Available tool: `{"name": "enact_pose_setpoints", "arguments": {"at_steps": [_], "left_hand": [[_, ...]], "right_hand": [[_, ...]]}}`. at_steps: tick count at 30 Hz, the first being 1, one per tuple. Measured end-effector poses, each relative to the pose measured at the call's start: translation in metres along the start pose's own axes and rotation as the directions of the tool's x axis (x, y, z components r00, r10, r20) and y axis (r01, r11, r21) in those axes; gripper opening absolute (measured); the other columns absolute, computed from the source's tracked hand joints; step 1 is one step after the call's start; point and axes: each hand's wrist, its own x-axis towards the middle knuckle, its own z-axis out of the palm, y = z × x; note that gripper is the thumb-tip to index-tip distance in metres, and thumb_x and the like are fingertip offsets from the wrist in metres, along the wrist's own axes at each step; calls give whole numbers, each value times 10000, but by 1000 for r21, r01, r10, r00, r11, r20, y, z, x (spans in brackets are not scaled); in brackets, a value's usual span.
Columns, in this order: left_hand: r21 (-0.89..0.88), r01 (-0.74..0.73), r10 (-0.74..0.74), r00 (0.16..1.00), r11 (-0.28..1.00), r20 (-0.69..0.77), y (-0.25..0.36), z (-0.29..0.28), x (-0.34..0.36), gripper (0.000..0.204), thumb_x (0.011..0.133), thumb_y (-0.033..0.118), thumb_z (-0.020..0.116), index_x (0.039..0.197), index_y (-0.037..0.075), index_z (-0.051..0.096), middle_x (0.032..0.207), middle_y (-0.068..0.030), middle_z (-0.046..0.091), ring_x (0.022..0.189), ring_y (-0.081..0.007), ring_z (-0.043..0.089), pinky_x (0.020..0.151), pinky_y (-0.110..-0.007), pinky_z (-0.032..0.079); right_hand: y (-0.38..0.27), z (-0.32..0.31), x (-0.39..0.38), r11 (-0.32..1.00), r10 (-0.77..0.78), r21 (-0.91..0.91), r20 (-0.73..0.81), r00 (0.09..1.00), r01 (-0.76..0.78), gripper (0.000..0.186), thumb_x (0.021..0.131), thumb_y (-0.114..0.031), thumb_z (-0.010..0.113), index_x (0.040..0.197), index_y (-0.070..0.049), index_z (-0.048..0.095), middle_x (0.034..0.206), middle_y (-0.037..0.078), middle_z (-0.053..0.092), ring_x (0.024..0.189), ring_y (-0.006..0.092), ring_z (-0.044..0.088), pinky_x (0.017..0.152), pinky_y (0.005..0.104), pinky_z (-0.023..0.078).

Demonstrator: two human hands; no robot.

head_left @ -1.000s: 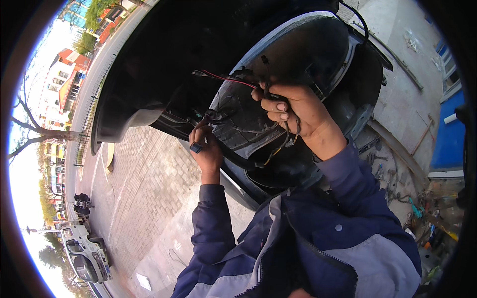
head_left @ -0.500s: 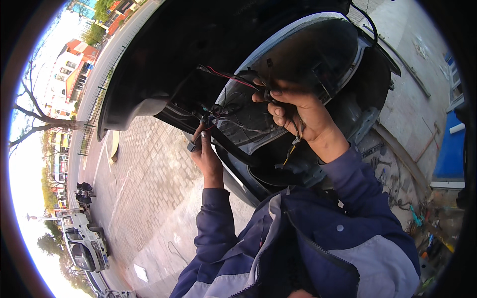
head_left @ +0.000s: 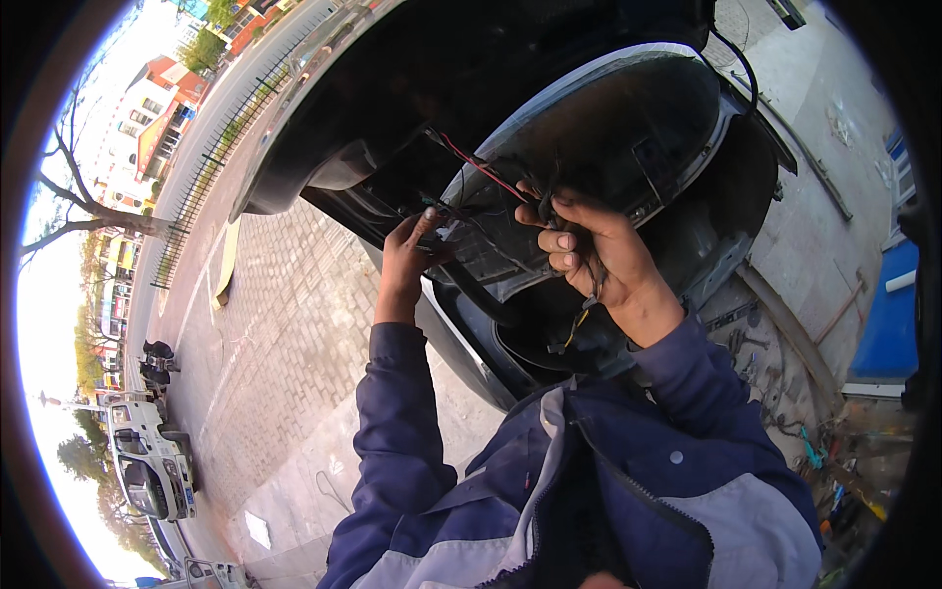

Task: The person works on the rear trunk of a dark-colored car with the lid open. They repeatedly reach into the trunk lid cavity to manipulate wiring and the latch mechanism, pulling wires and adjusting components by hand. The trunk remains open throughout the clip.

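My right hand (head_left: 599, 260) grips a bundle of black wires, with its fingers curled round it. A thin red wire (head_left: 476, 163) runs from the bundle up to the left, and a yellow-taped lead (head_left: 577, 324) dangles below. My left hand (head_left: 410, 257) is at the inner edge of the raised black car panel (head_left: 432, 59), fingertips closed among dark wires and small connectors; what they hold is hidden. Behind both hands is the car's dark oval glass (head_left: 628, 118) with a pale rim.
Paving (head_left: 275, 344) stretches left toward a fence (head_left: 196, 206), tree, parked white vehicle (head_left: 147, 461) and two-wheelers (head_left: 157, 363). At right are metal strips (head_left: 795, 147), a blue panel (head_left: 883, 304) and cluttered scrap (head_left: 834, 461) on the ground.
My left hand has moved upward along the panel, and the black connector it held no longer shows. My right hand keeps its grip, slightly lower and rightward as the view shifts.
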Motion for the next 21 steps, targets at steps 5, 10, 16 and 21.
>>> {"name": "enact_pose_setpoints", "arguments": {"at_steps": [5, 10, 16, 21], "left_hand": [[182, -152, 144, 988, 971, 57, -15, 17, 0, 643, 907, -13, 775, 1488, -115, 518, 1117, -152, 735, 891, -217, 763, 764, -320, 634], [318, -200, 228, 972, 927, -52, -34, 18, -15, 690, 868, -84, 733, 1515, -101, 494, 978, -118, 741, 822, -173, 738, 734, -292, 616], [283, -157, 201, 970, 946, -134, -50, 11, -36, 559, 913, -42, 737, 1432, -100, 537, 913, -93, 758, 765, -151, 723, 715, -284, 590], [183, -188, 207, 974, 965, -90, -60, 27, -47, 537, 956, 60, 751, 1457, -46, 591, 966, -131, 814, 885, -167, 768, 854, -326, 588]], "right_hand": [[-1, 1, -3, 998, -53, 18, -30, 998, 54, 370, 1087, -198, 641, 1387, 19, 626, 1281, 195, 699, 826, 82, 619, 637, 190, 529], [-20, 3, -9, 968, -213, -157, -89, 973, 198, 366, 1099, -209, 605, 1388, 15, 608, 1349, 199, 692, 823, 91, 619, 600, 151, 523], [-11, -3, -9, 828, -348, -478, -28, 937, 293, 557, 1042, -87, 619, 1573, 29, 495, 1261, 185, 733, 846, 123, 677, 660, 197, 533], [14, -9, -13, 713, -362, -676, -127, 924, 186, 438, 1038, -37, 625, 1468, 42, 600, 1106, 132, 744, 839, 135, 666, 798, 269, 552]]}}
